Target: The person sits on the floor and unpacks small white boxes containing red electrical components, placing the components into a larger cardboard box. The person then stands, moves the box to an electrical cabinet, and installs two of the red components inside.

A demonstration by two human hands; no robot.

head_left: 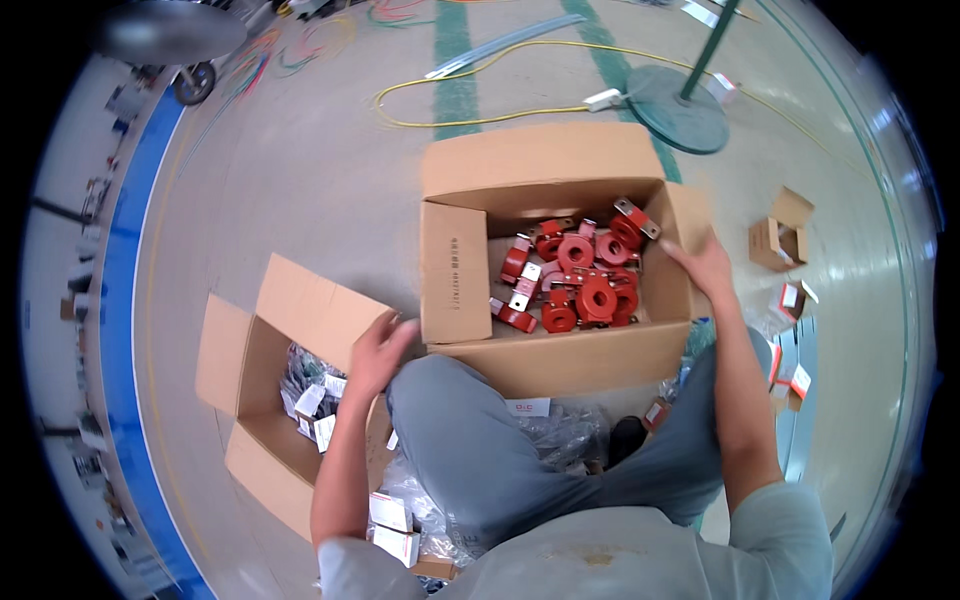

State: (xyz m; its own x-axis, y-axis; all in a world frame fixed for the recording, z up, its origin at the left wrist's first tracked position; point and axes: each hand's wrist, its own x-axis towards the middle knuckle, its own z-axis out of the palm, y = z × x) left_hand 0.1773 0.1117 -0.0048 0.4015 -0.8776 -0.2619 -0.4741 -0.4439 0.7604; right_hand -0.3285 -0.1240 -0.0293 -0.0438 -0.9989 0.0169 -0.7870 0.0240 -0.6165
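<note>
A large open cardboard box stands in front of my knees. Inside it lie several red ring-shaped parts with flat metal tabs, piled loosely. My right hand is closed over the box's right side, thumb on the inner edge and the other fingers toward the outer flap. My left hand, its fingers apart and slightly blurred, is beside the flap of a second open carton; whether it touches the flap I cannot tell. That carton holds clear plastic bags and small white boxes.
Clear plastic wrap and white boxes lie about my legs. A small open carton and scattered little boxes are at the right. Beyond the large box are a yellow cable and a round green stand base.
</note>
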